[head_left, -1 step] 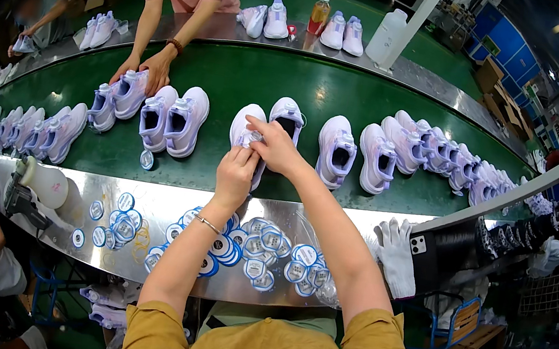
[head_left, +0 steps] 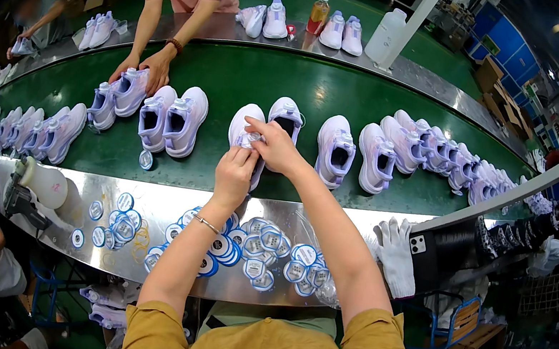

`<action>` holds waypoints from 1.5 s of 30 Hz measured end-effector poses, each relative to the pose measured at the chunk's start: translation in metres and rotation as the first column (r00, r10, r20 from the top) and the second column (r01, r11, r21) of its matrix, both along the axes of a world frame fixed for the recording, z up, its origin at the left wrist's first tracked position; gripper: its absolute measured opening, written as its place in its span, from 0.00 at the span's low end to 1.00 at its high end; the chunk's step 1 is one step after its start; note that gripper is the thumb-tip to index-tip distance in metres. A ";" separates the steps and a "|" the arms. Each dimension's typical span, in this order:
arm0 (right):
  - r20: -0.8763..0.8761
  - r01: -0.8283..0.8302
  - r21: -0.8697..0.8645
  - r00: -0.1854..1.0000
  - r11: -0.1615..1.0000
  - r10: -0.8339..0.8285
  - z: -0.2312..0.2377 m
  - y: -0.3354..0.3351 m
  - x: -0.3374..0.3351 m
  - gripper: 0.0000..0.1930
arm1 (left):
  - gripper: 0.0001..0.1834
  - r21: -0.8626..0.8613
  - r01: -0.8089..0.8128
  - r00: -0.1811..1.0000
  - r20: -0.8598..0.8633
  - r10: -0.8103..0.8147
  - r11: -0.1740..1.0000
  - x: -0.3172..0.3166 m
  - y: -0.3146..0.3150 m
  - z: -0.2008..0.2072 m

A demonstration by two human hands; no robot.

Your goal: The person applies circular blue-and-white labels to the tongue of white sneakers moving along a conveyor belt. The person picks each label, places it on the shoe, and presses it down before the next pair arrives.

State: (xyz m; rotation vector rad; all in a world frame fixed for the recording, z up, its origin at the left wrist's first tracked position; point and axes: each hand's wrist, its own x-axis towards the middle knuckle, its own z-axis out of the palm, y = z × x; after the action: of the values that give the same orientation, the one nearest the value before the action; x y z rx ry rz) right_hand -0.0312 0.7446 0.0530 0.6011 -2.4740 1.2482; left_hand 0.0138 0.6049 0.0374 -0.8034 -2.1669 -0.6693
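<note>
Both of my hands meet over the top of a white and lavender sneaker (head_left: 248, 113) on the green belt. The fingers of my left hand (head_left: 235, 170) are pinched together at the near end of the shoe's upper. From the right, my right hand (head_left: 277, 148) reaches over, its index finger across the upper and its thumb tucked below, closed on a small pale part there. My fingers hide most of that part and the shoe's opening. Touching distance away, a second sneaker (head_left: 287, 112) stands just right and beyond, its dark opening showing.
Paired sneakers (head_left: 334, 150) line the green belt (head_left: 237, 71) on both sides. Round blue-rimmed tags (head_left: 254, 268) lie in piles on the metal ledge (head_left: 104, 184), near a white glove (head_left: 397, 261) and a spray bottle (head_left: 45, 184). Across the belt, a co-worker's hands (head_left: 158, 70) hold a sneaker.
The sneakers on the belt have shifted very slightly to the left. My hands stay in nearly the same place on the shoe.
</note>
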 end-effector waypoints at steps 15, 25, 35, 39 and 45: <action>0.102 -0.028 -0.125 0.994 0.992 0.041 -0.002 -0.013 -0.001 0.21 | 0.15 0.032 -0.051 0.999 -0.004 0.051 0.998 -0.001 -0.017 -0.007; 0.026 0.131 -0.081 0.991 0.988 -0.129 -0.008 -0.042 -0.005 0.27 | 0.15 0.084 -0.037 0.999 0.031 0.035 0.996 -0.007 -0.025 -0.007; 0.011 0.154 -0.016 0.988 0.988 -0.154 -0.004 -0.047 -0.011 0.18 | 0.16 0.093 -0.042 0.998 0.045 0.038 0.995 -0.009 -0.030 -0.009; -0.077 0.208 -0.086 0.974 0.974 -0.215 -0.009 -0.059 -0.008 0.15 | 0.16 0.094 -0.042 0.999 0.033 0.039 0.995 -0.009 -0.034 -0.007; 0.083 0.034 0.199 0.995 0.980 -0.051 0.004 -0.044 -0.026 0.22 | 0.15 0.099 -0.064 0.997 0.052 0.059 0.993 -0.009 -0.039 -0.009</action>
State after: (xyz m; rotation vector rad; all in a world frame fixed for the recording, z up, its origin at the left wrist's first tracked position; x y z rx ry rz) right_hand -0.0571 0.7009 0.0568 0.5484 -2.6905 1.0423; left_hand 0.0046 0.5655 0.0286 -0.6706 -2.1740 -0.7674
